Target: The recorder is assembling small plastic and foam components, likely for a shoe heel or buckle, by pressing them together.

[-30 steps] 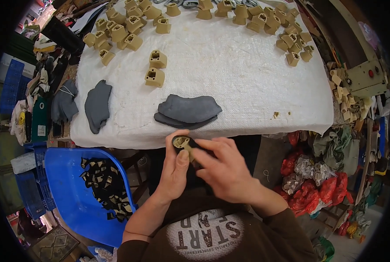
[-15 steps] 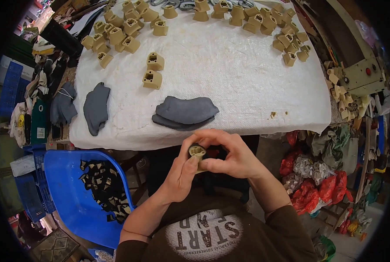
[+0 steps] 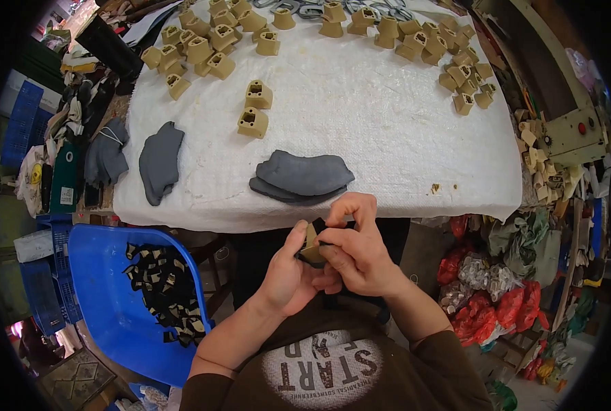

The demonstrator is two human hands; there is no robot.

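Just off the table's near edge, my left hand [image 3: 283, 277] holds a beige shoe heel block [image 3: 310, 241], its thumb pressed along one side. A thin black covering piece lies partly around the block. My right hand [image 3: 362, 255] is closed at the block's right side, pinching the covering's edge; the fingers partly hide it. Beyond my hands a small stack of dark grey cut pieces [image 3: 302, 175] lies on the white-covered table [image 3: 401, 151]. Two bare beige heel blocks [image 3: 253, 123] stand farther back.
More beige heel blocks [image 3: 216, 41] cluster at the far left and far right, with grey metal rings [image 3: 312, 9] behind. Further grey pieces [image 3: 161, 163] lie at the left. A blue tub [image 3: 103, 301] holds many black-and-beige pieces. Red bags [image 3: 480, 312] lie at the lower right.
The heel block has been turned, so its open hollow end no longer faces up. My right hand has shifted from gripping the block to pinching the covering at its side.
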